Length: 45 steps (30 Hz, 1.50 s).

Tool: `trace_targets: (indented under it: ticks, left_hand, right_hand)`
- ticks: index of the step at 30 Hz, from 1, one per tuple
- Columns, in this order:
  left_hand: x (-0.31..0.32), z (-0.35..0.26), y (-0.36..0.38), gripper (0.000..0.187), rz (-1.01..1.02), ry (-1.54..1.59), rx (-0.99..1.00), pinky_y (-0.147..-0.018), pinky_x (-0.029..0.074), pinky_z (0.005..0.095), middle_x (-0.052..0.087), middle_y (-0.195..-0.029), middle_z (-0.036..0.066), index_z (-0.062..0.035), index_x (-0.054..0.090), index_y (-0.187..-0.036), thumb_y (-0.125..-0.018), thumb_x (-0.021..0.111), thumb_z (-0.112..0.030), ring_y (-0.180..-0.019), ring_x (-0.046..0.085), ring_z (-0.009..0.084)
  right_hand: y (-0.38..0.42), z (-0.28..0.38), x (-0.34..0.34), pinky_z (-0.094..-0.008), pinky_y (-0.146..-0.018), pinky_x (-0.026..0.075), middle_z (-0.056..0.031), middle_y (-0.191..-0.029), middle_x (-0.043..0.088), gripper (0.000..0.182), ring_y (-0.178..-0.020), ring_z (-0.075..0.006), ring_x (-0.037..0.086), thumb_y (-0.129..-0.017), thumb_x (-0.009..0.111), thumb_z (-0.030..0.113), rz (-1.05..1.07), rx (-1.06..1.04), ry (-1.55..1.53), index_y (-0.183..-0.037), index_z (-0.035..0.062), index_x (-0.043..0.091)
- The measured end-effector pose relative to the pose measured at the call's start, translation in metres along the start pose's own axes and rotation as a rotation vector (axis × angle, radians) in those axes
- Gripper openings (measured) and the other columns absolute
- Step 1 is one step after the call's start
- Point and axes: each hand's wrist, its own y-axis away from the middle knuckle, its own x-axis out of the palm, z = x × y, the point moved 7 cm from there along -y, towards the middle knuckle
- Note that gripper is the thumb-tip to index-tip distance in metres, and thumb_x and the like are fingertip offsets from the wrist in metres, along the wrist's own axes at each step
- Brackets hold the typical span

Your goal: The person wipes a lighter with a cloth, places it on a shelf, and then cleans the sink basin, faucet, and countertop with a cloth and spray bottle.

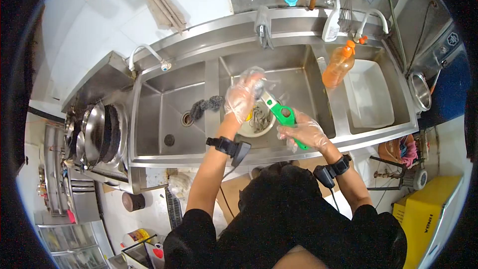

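My right hand (309,132), in a clear plastic glove, is closed around the green handles of a pair of scissors (285,114). Their metal blades point up and left toward my left hand (242,97), also gloved. Its fingers are pinched together at the blade end, on a small greyish thing that blur and the glove partly hide. Below the hands, a pale bowl (246,130) sits in the middle sink basin (301,87). Inside it lie several greyish, shrimp-like pieces (260,119), and a bit of yellow shows beside them.
A dark scrubbing pad (206,105) lies near the left basin's drain. An orange bottle (339,64) stands on the divider by the right basin, which holds a white tub (368,92). Behind are a spray bottle (331,24) and a faucet (262,25). Pans (94,132) stand left.
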Motion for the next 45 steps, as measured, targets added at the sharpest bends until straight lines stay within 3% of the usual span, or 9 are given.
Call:
trace_targets:
  ticks: [4,10,13,16,20,23,26,32,45]
  left_hand:
    - [0.028,-0.044,0.026,0.054,0.083,0.030,0.133,-0.087,0.052,0.0425,0.059,-0.122,0.009,-0.0228,0.055,-0.121,-0.074,0.054,0.003,-0.104,0.060,0.0350]
    - [0.012,-0.005,0.007,0.048,0.052,0.025,-0.102,-0.087,0.050,0.0435,0.057,-0.125,0.011,-0.0232,0.054,-0.121,-0.078,0.051,-0.002,-0.104,0.060,0.0358]
    - [-0.015,0.010,0.008,0.031,-0.344,0.384,-0.154,-0.099,0.040,0.0352,0.057,-0.122,0.012,-0.0103,0.052,-0.124,-0.094,0.051,-0.015,-0.113,0.055,0.0253]
    - [-0.002,0.039,0.035,0.032,-0.520,0.718,-0.576,-0.097,0.041,0.0322,0.056,-0.123,0.009,-0.0084,0.051,-0.126,-0.099,0.050,-0.025,-0.112,0.053,0.0203]
    - [0.051,0.031,0.054,0.039,-0.369,1.692,-0.974,-0.088,0.049,0.0359,0.065,-0.106,0.005,-0.0082,0.057,-0.116,-0.098,0.050,-0.042,-0.097,0.061,0.0203]
    - [0.051,0.013,0.048,0.037,-0.352,1.847,-0.951,-0.090,0.049,0.0358,0.066,-0.107,0.005,-0.0074,0.058,-0.115,-0.099,0.048,-0.039,-0.095,0.063,0.0203]
    - [0.061,0.005,0.058,0.036,-0.258,1.649,-1.122,-0.094,0.048,0.0368,0.063,-0.113,0.004,-0.0083,0.054,-0.125,-0.099,0.051,-0.032,-0.104,0.060,0.0184]
    - [0.082,0.001,0.059,0.055,-0.113,1.229,-0.887,-0.095,0.044,0.0334,0.056,-0.123,0.007,-0.0081,0.037,-0.141,-0.096,0.057,-0.032,-0.111,0.054,0.0187]
    - [0.095,0.023,0.037,0.039,-0.246,1.593,-1.110,-0.078,0.052,0.0336,0.067,-0.099,0.007,-0.0036,0.062,-0.109,-0.087,0.068,-0.036,-0.085,0.065,0.0201]
  right_hand:
    - [-0.005,0.004,-0.004,-0.0234,-0.046,0.042,-0.0047,-0.076,0.062,0.042,-0.053,-0.0081,0.051,-0.087,0.067,0.013,-0.066,0.051,-0.039,-0.123,0.0052,0.045]
    - [-0.002,-0.009,0.001,-0.0222,-0.046,0.042,-0.0052,-0.080,0.062,0.044,-0.055,-0.0079,0.052,-0.087,0.067,0.013,0.015,0.048,-0.120,-0.125,0.0072,0.045]
    - [-0.001,-0.006,0.003,-0.0252,-0.047,0.045,-0.0046,-0.074,0.063,0.037,-0.052,-0.0104,0.054,-0.087,0.068,0.018,-0.058,-0.004,-0.168,-0.116,0.0044,0.051]
    - [-0.003,-0.004,-0.001,-0.0251,-0.047,0.045,-0.0038,-0.073,0.062,0.042,-0.052,-0.0102,0.054,-0.086,0.070,0.018,-0.118,0.017,-0.311,-0.120,0.0044,0.049]
    - [-0.008,-0.005,0.004,-0.0228,-0.046,0.042,-0.0042,-0.076,0.059,0.054,-0.056,-0.0082,0.052,-0.088,0.069,0.017,-0.054,0.002,-0.384,-0.132,0.0071,0.039]
    - [-0.006,0.003,0.004,-0.0233,-0.047,0.043,-0.0035,-0.073,0.058,0.055,-0.054,-0.0089,0.052,-0.088,0.069,0.018,-0.106,0.023,-0.037,-0.132,0.0068,0.038]
    - [-0.002,-0.001,-0.005,-0.0238,-0.046,0.043,-0.0031,-0.070,0.057,0.054,-0.051,-0.0098,0.051,-0.087,0.069,0.020,-0.235,0.063,0.258,-0.129,0.0058,0.039]
    - [-0.007,-0.023,-0.004,-0.0251,-0.043,0.042,-0.0032,-0.070,0.057,0.053,-0.050,-0.0104,0.052,-0.085,0.070,0.022,-0.135,0.044,0.103,-0.125,0.0038,0.040]
    - [0.010,-0.002,0.010,-0.0237,-0.045,0.042,-0.0025,-0.070,0.057,0.052,-0.052,-0.0091,0.052,-0.085,0.069,0.015,-0.070,0.092,0.105,-0.130,0.0076,0.045]
